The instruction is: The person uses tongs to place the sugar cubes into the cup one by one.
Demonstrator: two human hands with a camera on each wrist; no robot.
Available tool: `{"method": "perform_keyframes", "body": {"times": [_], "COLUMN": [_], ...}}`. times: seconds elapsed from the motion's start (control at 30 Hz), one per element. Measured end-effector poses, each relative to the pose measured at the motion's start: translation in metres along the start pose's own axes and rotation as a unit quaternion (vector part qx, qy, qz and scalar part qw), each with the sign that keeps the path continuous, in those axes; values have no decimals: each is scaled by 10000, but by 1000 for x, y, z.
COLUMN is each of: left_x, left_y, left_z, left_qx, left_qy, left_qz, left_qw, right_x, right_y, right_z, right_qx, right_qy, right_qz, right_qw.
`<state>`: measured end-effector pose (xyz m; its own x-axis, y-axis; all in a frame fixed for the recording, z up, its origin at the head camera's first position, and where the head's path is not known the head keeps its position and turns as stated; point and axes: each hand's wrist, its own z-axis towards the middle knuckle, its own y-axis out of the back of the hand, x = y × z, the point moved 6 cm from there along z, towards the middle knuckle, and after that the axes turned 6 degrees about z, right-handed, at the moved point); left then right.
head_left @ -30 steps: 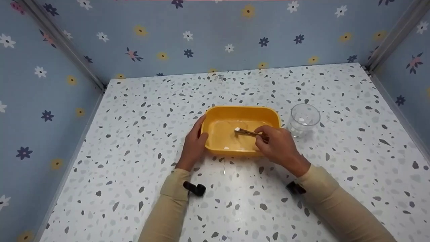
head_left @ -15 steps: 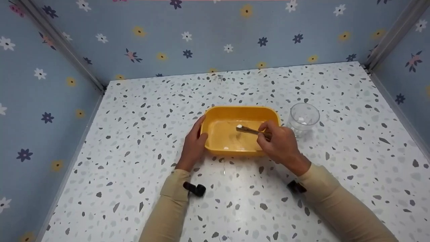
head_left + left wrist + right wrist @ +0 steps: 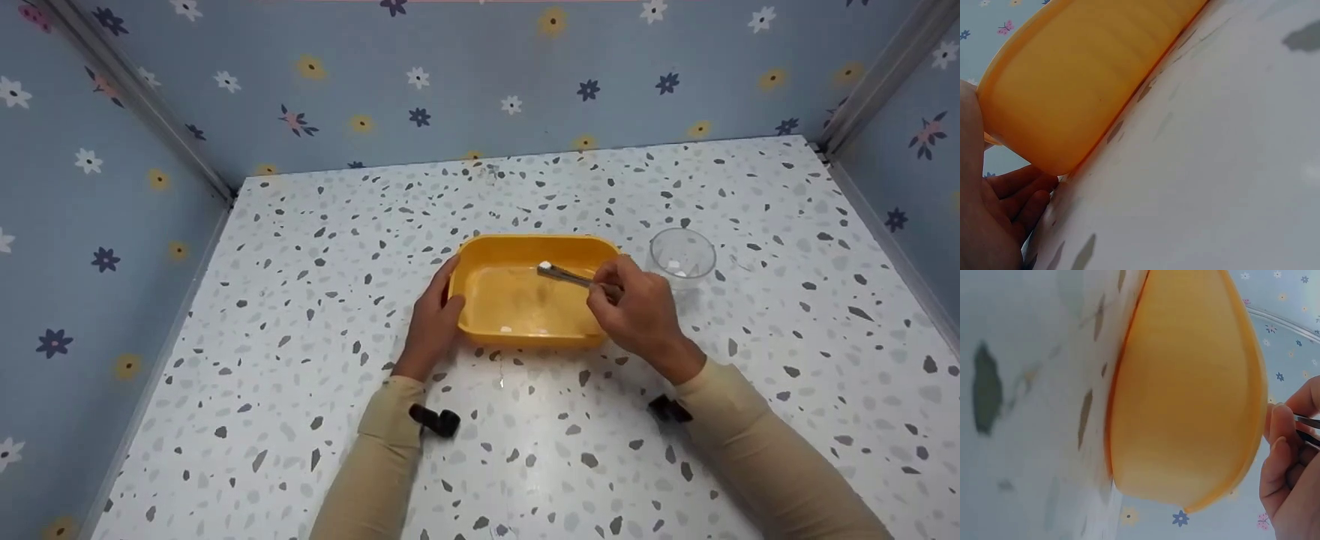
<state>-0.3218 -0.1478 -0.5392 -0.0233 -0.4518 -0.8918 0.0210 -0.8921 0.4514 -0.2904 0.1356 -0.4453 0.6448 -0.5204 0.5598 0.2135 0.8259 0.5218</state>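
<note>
The left hand (image 3: 433, 326) grips the left end of a yellow tray (image 3: 517, 342), thumb at the rim; in the left wrist view its fingers curl by the tray's outer wall (image 3: 1072, 84). Metal tweezers (image 3: 568, 277) are pinched in the right hand (image 3: 641, 315), over the tray's right part. A small white piece (image 3: 545, 265) sits at their tips. Two more white bits (image 3: 506, 329) lie near the tray's front wall. In the right wrist view the right hand (image 3: 1294, 467) holds the tweezers (image 3: 1307, 421) beyond the tray's rim.
A clear glass (image 3: 682, 259) with white bits inside stands just right of the tray, close to the right hand. Blue flowered panels (image 3: 480, 82) enclose the speckled tabletop (image 3: 337, 247) at the back and both sides.
The right hand has moved right and slightly away from the body, carrying the tweezers and the white piece toward the glass. The left hand and the tray have stayed in place.
</note>
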Motion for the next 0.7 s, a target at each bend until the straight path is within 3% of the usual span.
{"method": "perform_keyframes", "body": {"times": [0.43,0.7], "left_x": [2,-1], "left_y": [1,0], "left_z": [-1,0], "left_qx": [-5,3], "left_qy": [104,26], "left_qz": [-26,-49], "left_qw": [9999,10000], "right_x": [0,2], "right_y": [13,16], "right_z": [7,5], "right_qx": [-334,-629], "right_qy": [231,305], "right_qz": [-140,75], "right_qw": [9991,9975]}}
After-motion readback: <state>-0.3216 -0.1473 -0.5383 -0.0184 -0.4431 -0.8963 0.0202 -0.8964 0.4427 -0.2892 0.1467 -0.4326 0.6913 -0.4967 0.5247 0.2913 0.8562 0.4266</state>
